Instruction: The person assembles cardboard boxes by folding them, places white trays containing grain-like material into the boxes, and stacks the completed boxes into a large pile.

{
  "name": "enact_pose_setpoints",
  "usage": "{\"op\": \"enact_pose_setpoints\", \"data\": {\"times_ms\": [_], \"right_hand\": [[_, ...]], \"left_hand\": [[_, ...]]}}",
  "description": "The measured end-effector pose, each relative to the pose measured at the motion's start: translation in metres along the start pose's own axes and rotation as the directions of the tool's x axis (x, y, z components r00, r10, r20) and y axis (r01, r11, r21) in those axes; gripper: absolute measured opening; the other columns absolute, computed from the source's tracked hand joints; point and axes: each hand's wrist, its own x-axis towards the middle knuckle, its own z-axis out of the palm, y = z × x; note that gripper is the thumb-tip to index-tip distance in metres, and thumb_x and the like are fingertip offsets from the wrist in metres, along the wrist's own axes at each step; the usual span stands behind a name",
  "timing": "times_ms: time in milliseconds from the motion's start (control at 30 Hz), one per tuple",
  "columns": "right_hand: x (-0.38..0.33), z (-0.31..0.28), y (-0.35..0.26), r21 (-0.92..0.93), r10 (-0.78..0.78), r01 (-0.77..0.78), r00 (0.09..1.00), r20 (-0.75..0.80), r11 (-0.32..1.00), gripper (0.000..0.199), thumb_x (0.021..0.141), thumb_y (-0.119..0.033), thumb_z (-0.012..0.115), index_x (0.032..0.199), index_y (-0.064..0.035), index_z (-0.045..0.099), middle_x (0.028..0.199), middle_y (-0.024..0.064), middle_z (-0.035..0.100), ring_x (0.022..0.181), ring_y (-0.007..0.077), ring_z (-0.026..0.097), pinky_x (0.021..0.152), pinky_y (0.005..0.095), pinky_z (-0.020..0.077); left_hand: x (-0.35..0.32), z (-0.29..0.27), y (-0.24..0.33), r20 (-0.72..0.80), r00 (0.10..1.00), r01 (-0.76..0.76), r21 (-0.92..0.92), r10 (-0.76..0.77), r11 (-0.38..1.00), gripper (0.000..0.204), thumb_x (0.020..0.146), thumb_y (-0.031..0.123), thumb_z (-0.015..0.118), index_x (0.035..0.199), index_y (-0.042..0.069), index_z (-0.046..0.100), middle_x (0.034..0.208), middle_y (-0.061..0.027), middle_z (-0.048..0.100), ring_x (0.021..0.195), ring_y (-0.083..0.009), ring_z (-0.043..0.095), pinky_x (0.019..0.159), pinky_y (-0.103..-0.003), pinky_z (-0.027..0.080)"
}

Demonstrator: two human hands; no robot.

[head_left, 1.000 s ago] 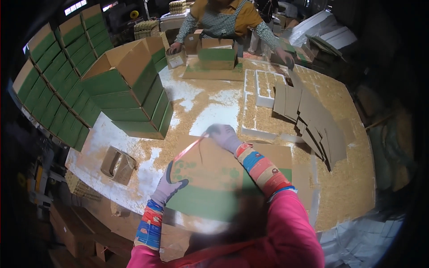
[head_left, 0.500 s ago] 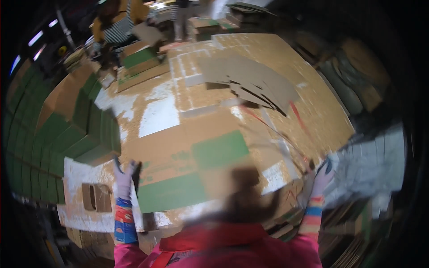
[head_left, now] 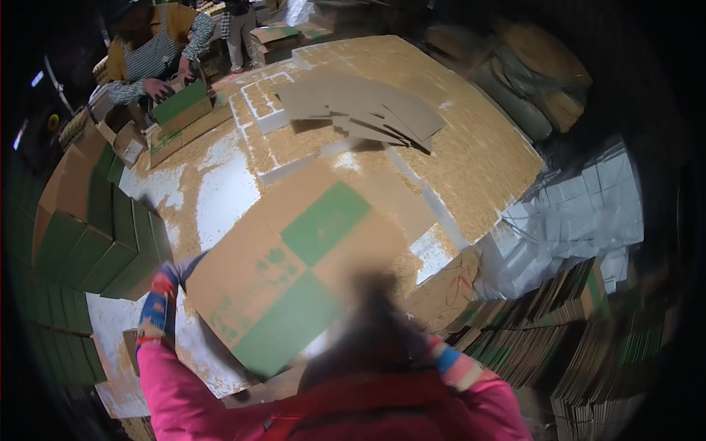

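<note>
A flat brown cardboard box blank (head_left: 250, 257) with green printed panels lies slantwise before me, over the near part of the table. Its left corner is in my left hand (head_left: 175, 273), fingers closed at the edge and partly hidden by the board. My right hand (head_left: 413, 339) is near the board's lower right side. It is blurred and mostly covered by a dark shape in front, so its fingers do not show. Beyond the blank, grey-brown cardboard sheets (head_left: 368, 103) lie fanned out on the table.
The worn table (head_left: 485, 147) has white patches. Green-and-brown cartons (head_left: 110, 228) stand at left. A person's hands (head_left: 158, 90) are on an open carton (head_left: 182, 110) at far left. White wrapped stacks (head_left: 581, 206) and folded cardboard (head_left: 537, 331) fill the right side.
The cardboard blank has turned counterclockwise, its left corner now in my left hand. My right hand has come inward from the far right toward the board. The view has shifted.
</note>
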Motion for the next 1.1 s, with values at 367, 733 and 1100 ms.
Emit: {"op": "enact_pose_setpoints", "data": {"times_ms": [367,733,1100], "right_hand": [[0.098,0.052,-0.003,-0.732,-0.375,0.390,0.906,0.197,0.558,0.049,0.093,-0.029,0.063,0.129,0.0020,0.053,0.118,0.0206,0.060,0.107,0.0288,0.059,0.093,0.0415,0.0487],[0.106,-0.188,-0.069,-0.875,-0.559,0.322,0.676,0.480,-0.363,0.023,0.090,-0.010,0.058,0.112,-0.0110,0.064,0.117,0.0101,0.061,0.089,0.0274,0.060,0.069,0.0385,0.0505],[0.046,-0.135,-0.173,-0.831,-0.418,0.534,0.727,0.545,-0.154,0.064,0.067,-0.044,0.076,0.114,-0.0032,0.062,0.113,0.0197,0.058,0.106,0.0426,0.053,0.095,0.0538,0.0409]], "left_hand": [[-0.235,0.256,-0.093,-0.251,0.961,-0.088,-0.668,-0.112,0.739,0.040,0.104,0.021,0.044,0.139,0.001,0.044,0.123,-0.0099,0.059,0.111,-0.0188,0.059,0.095,-0.032,0.050],[-0.121,0.423,0.121,-0.246,0.948,-0.317,-0.667,0.203,0.674,0.050,0.098,0.028,0.052,0.136,-0.004,0.048,0.139,-0.0153,0.053,0.129,-0.0258,0.049,0.112,-0.036,0.034],[-0.151,0.241,0.143,-0.883,0.335,0.171,0.400,0.329,0.900,0.103,0.064,0.044,0.085,0.143,-0.002,0.038,0.144,-0.0283,0.037,0.135,-0.0437,0.033,0.114,-0.053,0.024]]}}
